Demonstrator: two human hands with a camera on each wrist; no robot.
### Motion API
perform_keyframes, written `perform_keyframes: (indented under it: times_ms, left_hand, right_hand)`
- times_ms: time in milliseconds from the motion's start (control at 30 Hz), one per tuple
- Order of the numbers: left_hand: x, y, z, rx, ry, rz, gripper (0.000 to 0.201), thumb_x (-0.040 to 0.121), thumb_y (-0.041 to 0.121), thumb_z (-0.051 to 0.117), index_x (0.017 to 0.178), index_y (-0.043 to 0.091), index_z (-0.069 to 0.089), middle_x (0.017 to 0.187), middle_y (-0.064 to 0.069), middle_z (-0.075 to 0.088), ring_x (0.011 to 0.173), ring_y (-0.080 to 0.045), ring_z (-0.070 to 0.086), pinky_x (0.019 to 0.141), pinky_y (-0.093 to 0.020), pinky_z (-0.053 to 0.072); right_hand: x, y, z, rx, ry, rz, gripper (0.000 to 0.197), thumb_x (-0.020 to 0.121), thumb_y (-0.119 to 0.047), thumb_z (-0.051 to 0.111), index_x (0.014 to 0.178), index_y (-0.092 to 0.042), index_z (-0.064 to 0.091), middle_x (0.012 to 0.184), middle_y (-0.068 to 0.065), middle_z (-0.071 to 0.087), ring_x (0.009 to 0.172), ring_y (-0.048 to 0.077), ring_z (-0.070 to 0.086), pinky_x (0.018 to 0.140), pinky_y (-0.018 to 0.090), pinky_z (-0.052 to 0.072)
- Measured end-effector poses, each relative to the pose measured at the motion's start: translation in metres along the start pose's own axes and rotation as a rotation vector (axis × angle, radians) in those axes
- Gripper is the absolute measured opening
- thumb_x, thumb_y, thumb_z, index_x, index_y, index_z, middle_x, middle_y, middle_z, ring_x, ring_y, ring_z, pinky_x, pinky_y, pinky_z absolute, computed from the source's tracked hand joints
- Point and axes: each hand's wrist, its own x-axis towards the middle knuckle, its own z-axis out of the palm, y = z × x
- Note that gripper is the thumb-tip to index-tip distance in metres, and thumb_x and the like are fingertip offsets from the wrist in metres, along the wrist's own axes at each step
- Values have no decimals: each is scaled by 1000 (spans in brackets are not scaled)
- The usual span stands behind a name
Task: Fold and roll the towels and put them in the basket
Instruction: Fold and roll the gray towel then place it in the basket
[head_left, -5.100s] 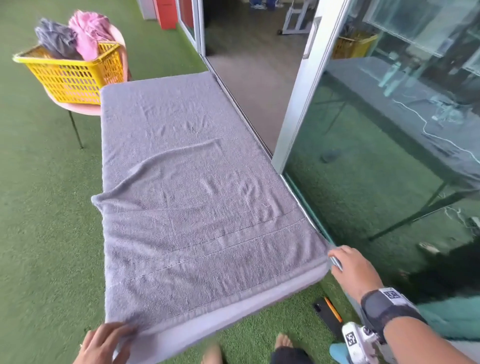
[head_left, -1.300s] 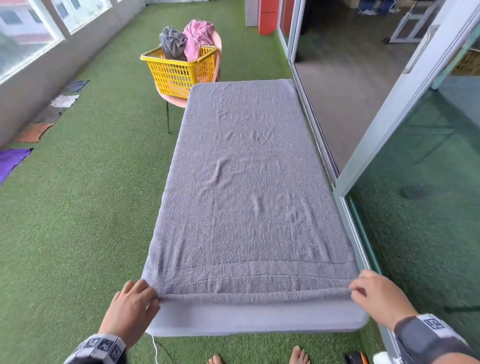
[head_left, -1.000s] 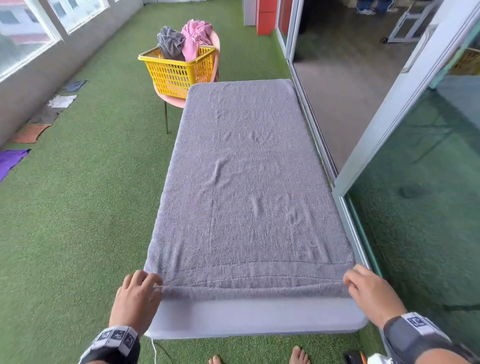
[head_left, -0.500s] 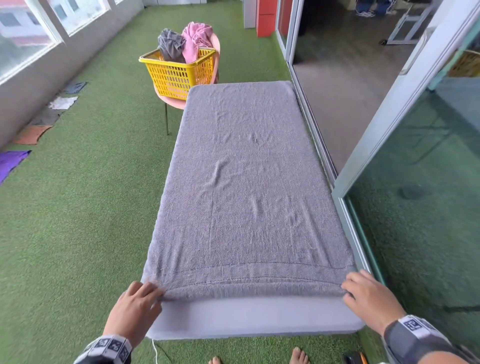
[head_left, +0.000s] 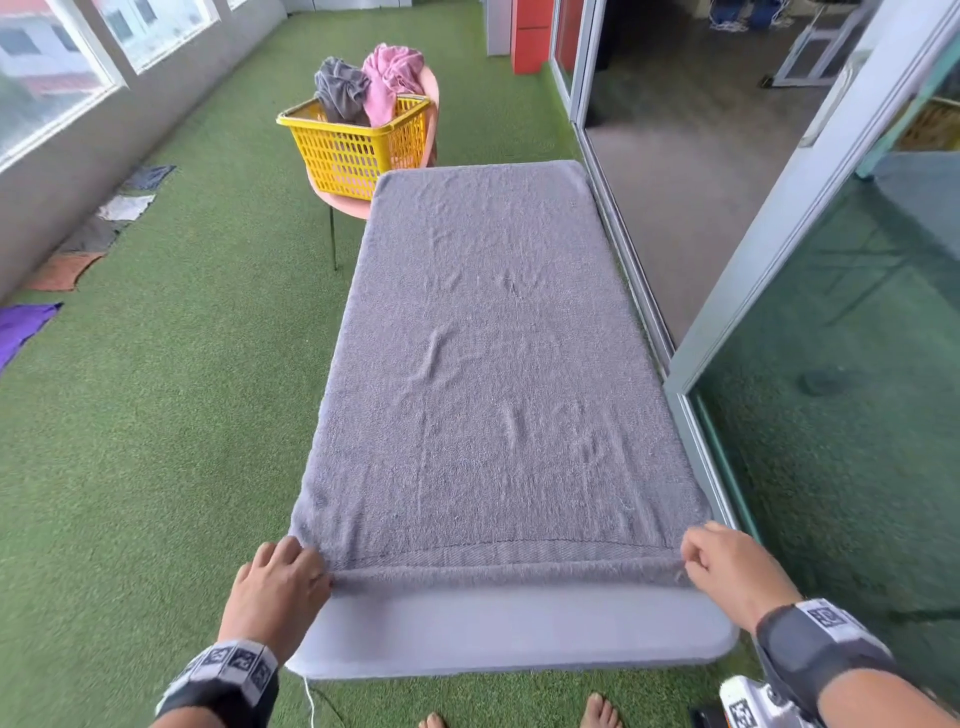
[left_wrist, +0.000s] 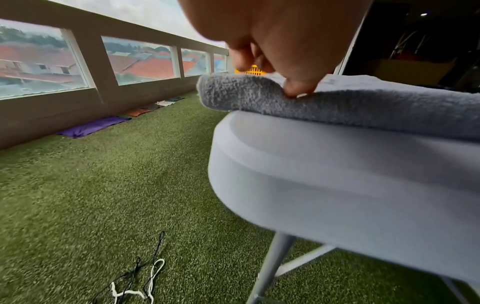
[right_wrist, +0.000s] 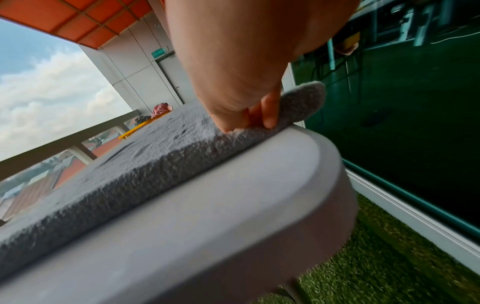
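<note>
A grey towel (head_left: 493, 364) lies folded lengthwise along the grey table (head_left: 514, 634), covering nearly all of it. Its near hem is turned over into a thin first roll. My left hand (head_left: 283, 577) grips the roll's left end, thumb pressing into the pile (left_wrist: 296, 90). My right hand (head_left: 727, 571) pinches the right end of the towel (right_wrist: 298, 102) at the table's corner. The yellow basket (head_left: 358, 140) stands on a pink chair beyond the table's far left corner, with a dark grey towel (head_left: 340, 91) and a pink towel (head_left: 389, 73) heaped in it.
Artificial grass (head_left: 156, 415) surrounds the table. A sliding glass door frame (head_left: 675, 374) runs close along the table's right side. Cloths (head_left: 31, 322) lie by the left wall. Cords (left_wrist: 140, 283) lie on the grass under the near left corner. My bare feet (head_left: 597, 712) are at the near edge.
Both hands have rolled the towel's near hem a little farther from the table's near edge, baring more of the tabletop. Five seconds ago they were laying the towel flat.
</note>
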Motion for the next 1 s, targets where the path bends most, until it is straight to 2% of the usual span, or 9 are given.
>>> perform_keyframes:
  times_ms: [133,267,400,500,600,733,833,933,1000]
  left_hand:
    - [-2,2,10,-67,36,70,29,68,5,83,79,22,62,86,6,53,73,-17,52,56,-35,51]
    - [-10,0,17,-105,104,151,35,64,0,81,93,17,69,101,5,58,90,-15,48,69,-39,58]
    - [-13,-6,14,-103,43,175,46,62,19,90,105,18,74,103,10,64,98,-12,50,77,-35,58]
    - [-11,-9,12,-77,40,199,23,72,26,82,94,23,74,94,13,63,88,-11,48,69,-33,57]
    - [-13,-11,12,-64,24,204,17,71,27,83,83,27,71,89,13,57,82,-12,46,64,-33,54]
    - [-17,-11,10,-27,54,186,29,84,47,44,68,29,61,83,14,47,76,-11,46,58,-28,43]
    - [-11,-10,9,-47,82,176,39,88,51,39,63,27,59,79,13,47,71,-11,43,58,-27,44]
    - [-1,-9,13,-122,99,103,33,91,42,56,64,23,57,75,11,43,63,-12,44,53,-34,49]
    - [2,-6,16,-177,96,46,26,84,26,76,66,20,58,73,10,43,57,-12,45,51,-33,48]
  right_hand:
    - [-9,2,15,-10,67,-68,25,93,-11,58,82,-33,55,89,-20,49,82,2,54,78,26,47]
    - [-21,11,31,-108,87,-97,30,86,-16,66,114,-26,69,110,-17,56,110,8,52,102,30,43]
    - [-18,12,31,-129,86,-122,26,83,-27,72,109,-33,69,104,-20,54,104,5,49,95,28,47]
    - [-13,8,23,-139,67,-143,6,90,-31,62,89,-36,62,91,-23,47,92,1,39,85,25,44]
    - [-16,5,16,-136,17,-168,16,97,-33,47,84,-32,57,89,-19,46,93,1,41,83,23,41]
    - [-20,2,7,-71,-16,-133,29,98,-32,44,70,-30,51,83,-15,50,90,-1,44,81,23,42]
    - [-13,-2,4,-73,1,-91,30,96,-28,52,66,-31,49,80,-15,50,80,-3,46,70,21,40]
    - [-7,-6,7,-63,47,-54,19,93,-25,59,77,-31,54,82,-14,48,67,0,51,61,18,35]
    - [-5,-5,14,-45,93,-38,20,92,-21,62,79,-34,54,80,-16,48,63,-1,49,68,22,37]
